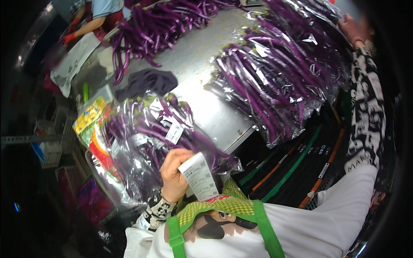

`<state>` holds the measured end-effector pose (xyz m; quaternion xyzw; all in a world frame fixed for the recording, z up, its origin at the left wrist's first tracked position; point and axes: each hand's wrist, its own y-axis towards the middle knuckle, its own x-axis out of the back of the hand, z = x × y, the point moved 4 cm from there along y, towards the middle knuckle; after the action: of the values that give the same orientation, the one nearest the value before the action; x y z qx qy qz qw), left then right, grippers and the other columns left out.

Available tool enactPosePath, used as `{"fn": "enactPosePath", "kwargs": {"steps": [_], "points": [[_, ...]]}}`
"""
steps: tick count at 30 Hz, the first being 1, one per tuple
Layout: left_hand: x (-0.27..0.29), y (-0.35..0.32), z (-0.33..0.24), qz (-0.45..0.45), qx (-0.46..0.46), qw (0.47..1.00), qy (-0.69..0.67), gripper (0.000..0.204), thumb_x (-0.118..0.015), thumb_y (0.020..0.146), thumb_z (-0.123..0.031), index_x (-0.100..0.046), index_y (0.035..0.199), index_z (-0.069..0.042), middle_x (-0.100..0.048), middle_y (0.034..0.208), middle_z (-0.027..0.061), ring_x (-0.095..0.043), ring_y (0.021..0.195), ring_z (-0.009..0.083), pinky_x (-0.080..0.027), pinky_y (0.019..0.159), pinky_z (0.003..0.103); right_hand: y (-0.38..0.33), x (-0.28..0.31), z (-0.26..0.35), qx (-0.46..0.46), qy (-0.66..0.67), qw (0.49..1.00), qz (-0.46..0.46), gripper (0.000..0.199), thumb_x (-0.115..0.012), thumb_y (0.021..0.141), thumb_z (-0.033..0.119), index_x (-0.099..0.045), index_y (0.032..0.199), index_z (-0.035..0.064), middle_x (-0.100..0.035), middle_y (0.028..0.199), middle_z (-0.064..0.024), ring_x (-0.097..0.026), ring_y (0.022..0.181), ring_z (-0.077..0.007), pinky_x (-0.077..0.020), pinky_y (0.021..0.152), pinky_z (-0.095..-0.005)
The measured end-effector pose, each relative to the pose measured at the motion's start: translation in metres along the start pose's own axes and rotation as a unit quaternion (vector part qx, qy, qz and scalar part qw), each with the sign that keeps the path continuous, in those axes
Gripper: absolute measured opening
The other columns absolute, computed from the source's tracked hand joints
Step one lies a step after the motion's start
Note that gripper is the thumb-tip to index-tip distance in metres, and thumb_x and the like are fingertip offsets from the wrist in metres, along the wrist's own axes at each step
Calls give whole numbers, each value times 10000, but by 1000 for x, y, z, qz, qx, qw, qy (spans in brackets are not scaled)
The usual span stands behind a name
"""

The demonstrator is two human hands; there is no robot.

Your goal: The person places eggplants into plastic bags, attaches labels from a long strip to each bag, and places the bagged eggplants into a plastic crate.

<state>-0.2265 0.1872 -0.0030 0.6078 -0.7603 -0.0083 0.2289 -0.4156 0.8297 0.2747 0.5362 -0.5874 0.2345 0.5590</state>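
My left hand (pixel 174 175) is closed on a strip of white printed labels (pixel 199 177), held upright in front of my chest. Just beyond it lie clear bags of long purple eggplants (pixel 148 127), some with a white label (pixel 174 133) stuck on the plastic. Far out to the right, my right hand (pixel 353 29) reaches to the edge of a big pile of bagged eggplants (pixel 275 73). Its fingers are blurred near the plastic, so their grip is unclear. A black-and-white patterned sleeve (pixel 365 107) covers that forearm.
Loose eggplants (pixel 150 28) are heaped at the back of the metal table (pixel 193 56). A dark cloth (pixel 148 82) and a colourful package (pixel 90 114) lie at left. Another person in red gloves (pixel 69 38) stands back left. Black crates with coloured strips (pixel 288 165) stand below the right edge.
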Motion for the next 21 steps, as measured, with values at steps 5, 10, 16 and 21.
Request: {"fn": "enactPosePath", "kwargs": {"steps": [5,10,16,21], "points": [[1,-12,19,-15,33,997,-69,212,-703,812,31,-678,1020,1,-663,940,109,-659,831,213,-522,720,291,-68,13,74,226,335,905,-136,365,-642,936,272,-597,1169,-5,-673,1057,-108,-632,965,-189,-496,856,-318],[3,-31,18,71,-50,992,-93,154,-683,853,0,-682,1007,2,-686,887,112,-668,776,217,-515,681,292,-215,52,214,93,544,831,68,244,-650,917,126,-623,1134,19,-674,1007,-53,-638,914,-136,-530,787,-276],[33,-48,-23,80,-170,973,-135,218,-752,778,-47,-676,971,19,-677,780,122,-662,644,261,-497,578,331,-346,54,346,149,464,872,-53,405,-647,778,-10,-617,1177,50,-642,960,-75,-639,815,-191,-502,731,-313],[67,-70,-20,46,-182,975,-115,240,-766,760,-41,-676,976,13,-691,795,127,-671,657,267,-509,587,339,-415,39,412,154,342,916,-145,527,-681,679,49,-652,1194,156,-537,860,-19,-568,799,-201,-368,712,-373]]}}
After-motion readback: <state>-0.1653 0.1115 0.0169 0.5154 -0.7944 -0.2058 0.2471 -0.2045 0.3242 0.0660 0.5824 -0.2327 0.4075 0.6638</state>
